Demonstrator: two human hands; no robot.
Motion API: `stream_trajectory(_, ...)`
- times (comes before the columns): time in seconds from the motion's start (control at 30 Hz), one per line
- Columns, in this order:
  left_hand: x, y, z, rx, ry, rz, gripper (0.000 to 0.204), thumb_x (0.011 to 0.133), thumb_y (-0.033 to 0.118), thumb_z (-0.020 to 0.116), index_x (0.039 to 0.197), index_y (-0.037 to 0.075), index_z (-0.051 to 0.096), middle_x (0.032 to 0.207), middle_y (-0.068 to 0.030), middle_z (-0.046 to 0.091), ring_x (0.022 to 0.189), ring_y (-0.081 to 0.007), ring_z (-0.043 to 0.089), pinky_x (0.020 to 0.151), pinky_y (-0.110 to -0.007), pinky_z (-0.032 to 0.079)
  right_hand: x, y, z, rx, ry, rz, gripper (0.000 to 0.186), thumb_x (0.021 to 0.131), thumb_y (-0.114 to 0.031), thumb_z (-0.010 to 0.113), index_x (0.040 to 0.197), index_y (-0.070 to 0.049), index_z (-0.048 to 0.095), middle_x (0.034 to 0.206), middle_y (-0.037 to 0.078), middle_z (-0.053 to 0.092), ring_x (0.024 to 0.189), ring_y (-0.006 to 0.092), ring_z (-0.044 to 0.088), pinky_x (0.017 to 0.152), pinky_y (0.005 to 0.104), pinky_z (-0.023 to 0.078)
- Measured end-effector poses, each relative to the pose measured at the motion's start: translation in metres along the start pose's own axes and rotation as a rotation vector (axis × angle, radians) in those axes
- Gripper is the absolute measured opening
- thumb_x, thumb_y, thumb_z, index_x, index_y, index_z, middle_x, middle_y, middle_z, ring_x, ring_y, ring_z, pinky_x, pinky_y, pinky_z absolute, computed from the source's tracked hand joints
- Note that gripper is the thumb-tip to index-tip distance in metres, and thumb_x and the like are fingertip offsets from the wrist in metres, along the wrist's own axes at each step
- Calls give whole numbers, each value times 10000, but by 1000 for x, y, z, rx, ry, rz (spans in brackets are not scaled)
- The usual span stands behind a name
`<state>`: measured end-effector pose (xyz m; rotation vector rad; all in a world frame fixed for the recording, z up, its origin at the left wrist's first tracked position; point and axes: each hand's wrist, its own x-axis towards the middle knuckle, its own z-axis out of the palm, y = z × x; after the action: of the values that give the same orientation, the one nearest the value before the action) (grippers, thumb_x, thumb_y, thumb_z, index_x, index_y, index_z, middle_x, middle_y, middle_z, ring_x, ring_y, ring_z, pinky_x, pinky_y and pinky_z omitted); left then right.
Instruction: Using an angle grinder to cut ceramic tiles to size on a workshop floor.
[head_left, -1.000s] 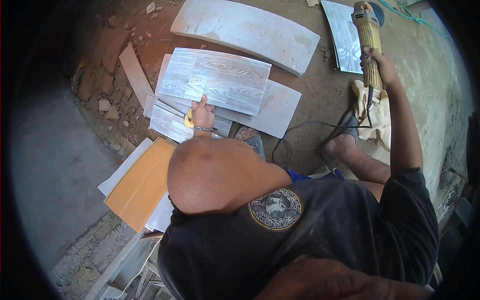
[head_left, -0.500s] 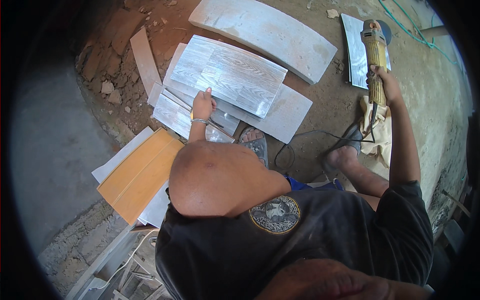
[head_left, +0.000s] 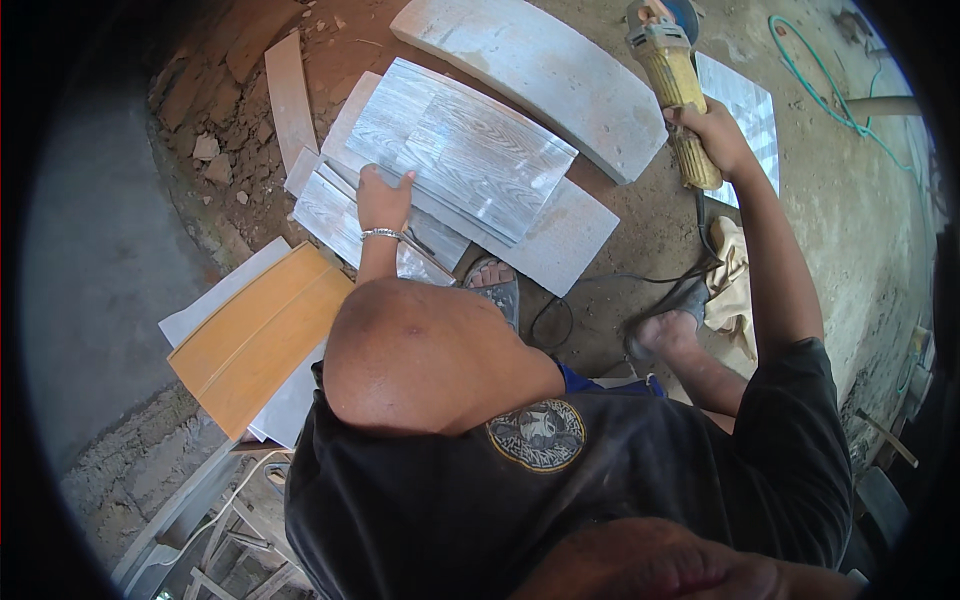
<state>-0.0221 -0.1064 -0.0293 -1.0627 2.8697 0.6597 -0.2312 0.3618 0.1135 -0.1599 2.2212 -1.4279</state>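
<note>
My right hand (head_left: pixel 712 138) is wrapped round the yellow body of an angle grinder (head_left: pixel 675 85), held up at the right with its disc end pointing away from me. A cord hangs from its near end. My left hand (head_left: pixel 384 200) grips the near left edge of a grey wood-grain tile (head_left: pixel 465 140), thumb apart from the bent fingers; the fingertips are partly hidden. This tile lies on top of others, over a pale flat slab (head_left: pixel 575 235). Beside my left wrist lies another grey tile piece (head_left: pixel 328 215).
A thick concrete slab (head_left: pixel 540 80) lies beyond the tiles. Yellow-brown panels (head_left: pixel 255 335) lie at left. Another grey tile (head_left: pixel 745 120) is under the grinder's right side. A beige cloth (head_left: pixel 730 290), black cord (head_left: pixel 640 275) and green hose (head_left: pixel 800 80) lie at right. Broken rubble (head_left: pixel 215 160) is at far left.
My right hand has brought the grinder leftward and farther from me, toward the concrete slab. My left hand has shifted left along the tile's near edge. The whole view has turned slightly.
</note>
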Motion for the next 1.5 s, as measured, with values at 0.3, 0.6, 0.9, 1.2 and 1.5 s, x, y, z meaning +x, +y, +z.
stream_trajectory(0.3,17,-42,-5,169,-92,91,1260,654,631,852,1624,91,256,1725,-72,159,1582,-362,75,1199,-665,80,29,-35,33,20,-168,-32,407,852,-308,750,1067,4,603,857,79,645,716,181,655,672,334,559)
stream_trajectory(0.6,26,-45,-4,273,-13,183,1240,661,636,851,1597,31,306,1710,-104,208,1567,-399,97,1172,-676,119,37,-22,19,9,-114,34,409,865,-335,738,1055,10,626,819,80,654,695,169,654,645,326,540)
stream_trajectory(0.9,28,-32,2,233,-44,185,1364,622,680,856,1598,-33,225,1708,-193,121,1559,-446,58,1167,-730,120,15,8,-18,-73,-64,58,520,877,-441,718,1070,34,630,882,106,671,733,177,672,650,325,558)
stream_trajectory(1.2,27,-16,3,345,-54,171,1400,634,714,833,1594,-69,182,1692,-236,133,1557,-450,43,1208,-665,102,3,24,-35,-48,35,-2,320,854,-268,666,999,16,696,809,99,694,698,194,676,652,371,559)
stream_trajectory(1.5,31,-6,-6,342,-73,162,1417,627,725,830,1593,-75,170,1689,-241,137,1558,-444,52,1178,-718,99,20,7,-7,-189,-28,-62,545,847,-450,734,1073,36,638,855,114,683,699,180,668,655,320,552)
